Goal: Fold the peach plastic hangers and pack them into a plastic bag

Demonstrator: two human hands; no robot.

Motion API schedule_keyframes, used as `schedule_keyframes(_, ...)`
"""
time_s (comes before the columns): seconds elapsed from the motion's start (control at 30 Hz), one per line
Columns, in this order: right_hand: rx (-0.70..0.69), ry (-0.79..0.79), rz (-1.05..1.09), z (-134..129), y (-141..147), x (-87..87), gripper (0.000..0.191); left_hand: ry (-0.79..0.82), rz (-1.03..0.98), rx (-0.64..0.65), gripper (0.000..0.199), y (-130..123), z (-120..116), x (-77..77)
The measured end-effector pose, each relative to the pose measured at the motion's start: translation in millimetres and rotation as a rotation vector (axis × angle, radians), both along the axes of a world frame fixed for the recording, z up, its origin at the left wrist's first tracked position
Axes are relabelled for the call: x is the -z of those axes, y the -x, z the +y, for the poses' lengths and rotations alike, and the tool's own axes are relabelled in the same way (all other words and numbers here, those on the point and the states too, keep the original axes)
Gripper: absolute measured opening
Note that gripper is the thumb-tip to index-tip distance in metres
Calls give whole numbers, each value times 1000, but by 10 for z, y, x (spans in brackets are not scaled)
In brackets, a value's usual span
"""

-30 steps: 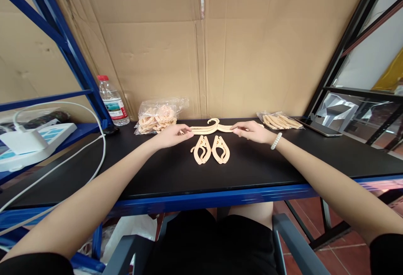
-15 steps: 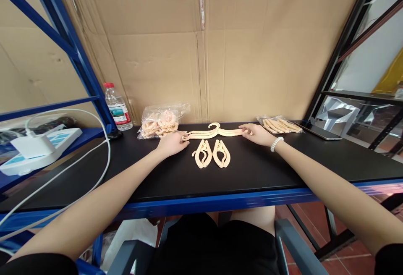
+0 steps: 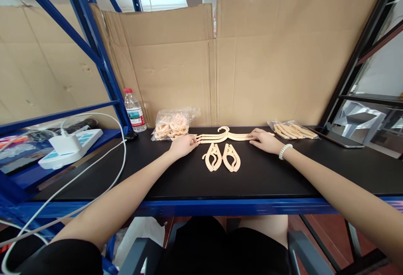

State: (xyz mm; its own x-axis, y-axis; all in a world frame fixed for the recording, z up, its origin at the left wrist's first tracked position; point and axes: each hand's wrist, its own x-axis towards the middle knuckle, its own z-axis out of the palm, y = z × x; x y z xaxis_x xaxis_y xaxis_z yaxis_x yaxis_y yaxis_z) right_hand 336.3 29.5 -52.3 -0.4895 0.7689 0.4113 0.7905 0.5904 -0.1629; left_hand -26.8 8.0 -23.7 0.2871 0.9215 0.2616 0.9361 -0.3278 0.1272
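Note:
Several pale peach hangers [image 3: 214,137], unfolded, lie stacked on the black table [image 3: 252,182] with one hook showing at the middle. My left hand [image 3: 183,145] has its fingers closed at the stack's left end. At the right end, my right hand [image 3: 266,140] rests over the arms with its fingers apart. Just in front of the stack lies a folded hanger [image 3: 213,159], with another folded piece [image 3: 231,159] beside it on the right.
A clear bag of pale pieces [image 3: 171,124] and a water bottle [image 3: 134,113] stand at the back left. Another bag [image 3: 292,130] and a phone [image 3: 341,138] lie at the right. White cables [image 3: 124,157] loop from a power strip [image 3: 71,151]; cardboard [image 3: 176,65] rises behind.
The view has shifted, so the scene sits further right. My right hand's fingers have opened on the stack, which now lies on the table with its arms spread slightly apart at the left.

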Motion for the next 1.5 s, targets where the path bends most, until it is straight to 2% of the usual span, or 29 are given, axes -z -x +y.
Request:
schedule_keyframes(0.23,-7,-75,-64,43,22,52,26,-19,-10,13,15,-21,-12,10)
schedule_keyframes(0.43,-33,-63,-4,61,38,69,24,-16,8,-5,17,-54,-28,8)
schedule_keyframes(0.77,-14,-102,25,-12,117,7,15,-19,59,-24,23,-125,-114,-15)
schedule_keyframes(1.03,-21,-73,168,-71,131,-42,14,-52,-76,-46,19,-211,-245,-120)
schedule_keyframes(1.23,-27,-160,219,-106,185,-60,12,-134,-302,14,28,-250,-259,-92)
schedule_keyframes(1.37,-51,-200,238,-155,235,-79,14,-188,-330,66,33,-245,-241,-69)
schedule_keyframes(1.5,-57,-234,218,-184,270,-84,15,-193,-337,103,26,-237,-230,-59)
